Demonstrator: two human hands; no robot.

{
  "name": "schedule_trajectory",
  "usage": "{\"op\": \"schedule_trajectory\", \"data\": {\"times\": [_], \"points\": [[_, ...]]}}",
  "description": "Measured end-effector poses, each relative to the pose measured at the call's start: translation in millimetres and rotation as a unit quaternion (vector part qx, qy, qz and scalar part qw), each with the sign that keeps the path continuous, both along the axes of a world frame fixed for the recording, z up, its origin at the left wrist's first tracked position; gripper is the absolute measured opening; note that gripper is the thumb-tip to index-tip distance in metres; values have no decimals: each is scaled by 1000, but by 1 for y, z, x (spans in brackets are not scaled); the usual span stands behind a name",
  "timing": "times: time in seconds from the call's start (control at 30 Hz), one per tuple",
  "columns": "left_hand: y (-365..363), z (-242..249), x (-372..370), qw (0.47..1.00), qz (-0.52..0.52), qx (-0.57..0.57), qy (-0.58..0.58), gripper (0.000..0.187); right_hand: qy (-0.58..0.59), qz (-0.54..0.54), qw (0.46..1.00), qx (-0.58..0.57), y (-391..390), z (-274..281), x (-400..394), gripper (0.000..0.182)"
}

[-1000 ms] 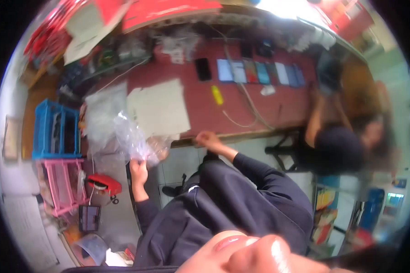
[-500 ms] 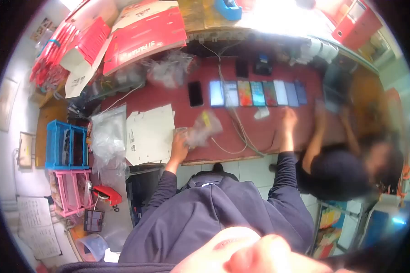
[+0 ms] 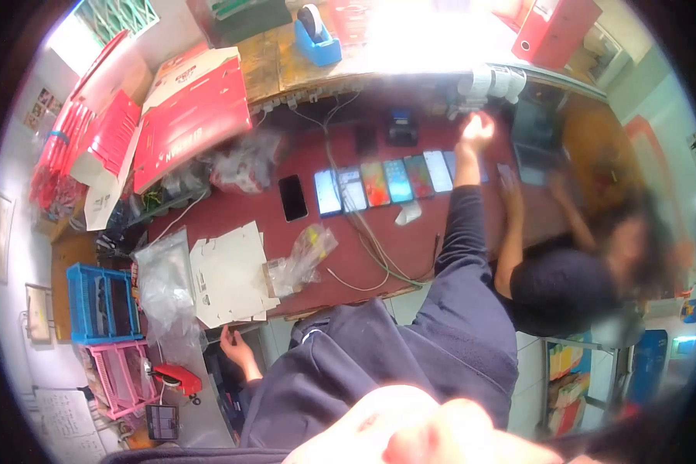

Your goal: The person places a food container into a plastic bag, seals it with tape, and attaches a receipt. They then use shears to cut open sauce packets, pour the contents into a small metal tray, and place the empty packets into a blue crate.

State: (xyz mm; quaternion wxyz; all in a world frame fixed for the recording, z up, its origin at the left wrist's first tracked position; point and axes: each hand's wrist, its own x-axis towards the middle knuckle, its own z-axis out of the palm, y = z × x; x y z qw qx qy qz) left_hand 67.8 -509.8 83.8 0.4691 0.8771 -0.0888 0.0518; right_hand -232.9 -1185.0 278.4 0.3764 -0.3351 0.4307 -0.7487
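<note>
My right hand (image 3: 475, 133) reaches over the maroon table (image 3: 379, 263) to its back edge, just below some white paper slips (image 3: 496, 83). Glare hides its fingers, so a grip cannot be made out. Low at the left, my left hand (image 3: 240, 352) hangs off the table's front edge with its fingers apart and nothing in them. Above it lie white card sheets (image 3: 228, 271) and a crumpled clear plastic bag (image 3: 305, 259). Several lit phones (image 3: 398, 182) form a row mid-table, partly behind my right forearm. A dark phone (image 3: 293, 197) lies left of them.
Cables (image 3: 356, 224) cross the table beside a small white paper (image 3: 408, 213). At the right a co-worker (image 3: 564, 290) sits with both arms on the table, near a laptop (image 3: 535, 139). Red folders (image 3: 197, 116), a blue tape dispenser (image 3: 317, 42) and a blue rack (image 3: 100, 305) stand around.
My left hand has let go of the plastic bag, now on the table, and dropped off the front edge. My right hand has stretched forward to the back. The view has shifted.
</note>
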Motion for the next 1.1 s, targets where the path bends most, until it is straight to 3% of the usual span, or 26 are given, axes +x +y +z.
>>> {"op": "schedule_trajectory", "data": {"times": [0.07, 0.23, 0.4, 0.5, 0.6, 0.83, 0.97, 1.1], "points": [[16, -7, -4, 1000, 9, -2, 2, 33, 79, -82, 990, -86, -4, 16, -2, 17], [23, 7, -3, 998, 21, -43, 28, 33, 107, -70, 980, -154, -66, 36, -29, 19], [10, 20, 8, 998, 23, -54, 20, 33, 64, -94, 988, -106, -82, 43, -48, 21], [3, 20, 6, 999, 15, -50, 14, 33, 115, 59, 986, -104, -66, 37, -45, 28], [1, 17, 3, 998, 2, -50, 30, 34, 128, 87, 985, -73, -51, 24, -43, 30], [2, 22, -4, 997, 4, -56, 46, 34, 243, -3, 966, -91, -39, 10, -49, 31], [6, 23, -1, 997, 13, -39, 59, 34, 160, -99, 978, -86, -110, 14, -70, 29], [14, 18, 11, 998, 17, -26, 56, 35, 157, 0, 983, -98, -121, 37, -75, 28]]}}
